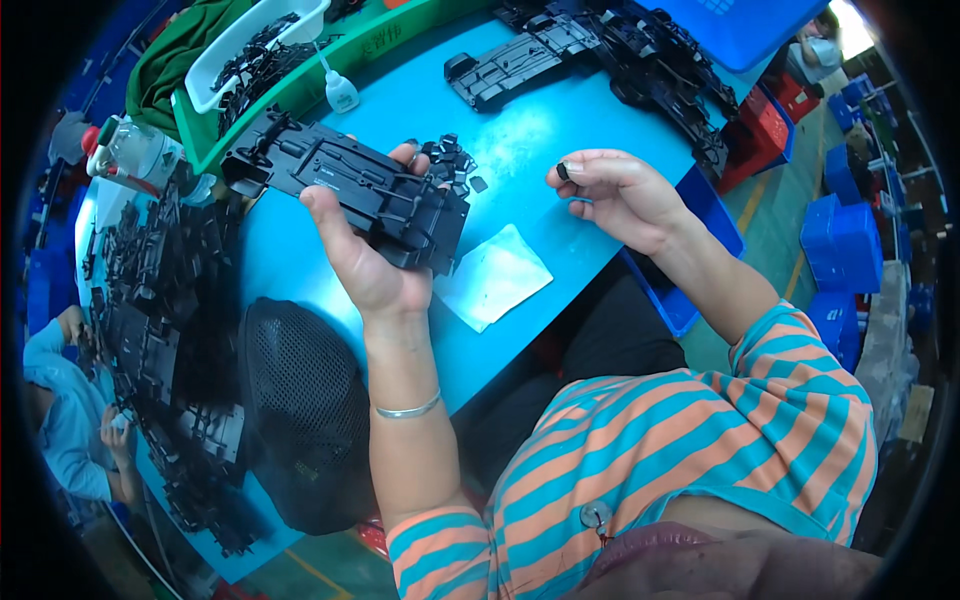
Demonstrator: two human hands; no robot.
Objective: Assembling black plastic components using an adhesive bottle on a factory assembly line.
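My left hand (375,260) grips a black plastic toy-car chassis (345,180) from below, thumb along its near edge and fingertips showing at the far side. The chassis is held above the table, its ribbed face upward. To the right, my right hand (625,195) pinches a small black plastic piece (563,172) between thumb and fingertips, apart from the chassis. Just beyond the chassis lies a pile of small black plastic pieces (452,163) on the blue tabletop (300,245). A white sheet (497,277) rests near the table's front edge.
Several black chassis (525,65) are stacked at the back right. A green tray (290,85) holds a white bin (205,75) of black parts; a small white bottle (340,92) stands beside it. More black parts (165,270) cover the left side, near a black mesh bag (300,400) and a co-worker (70,410).
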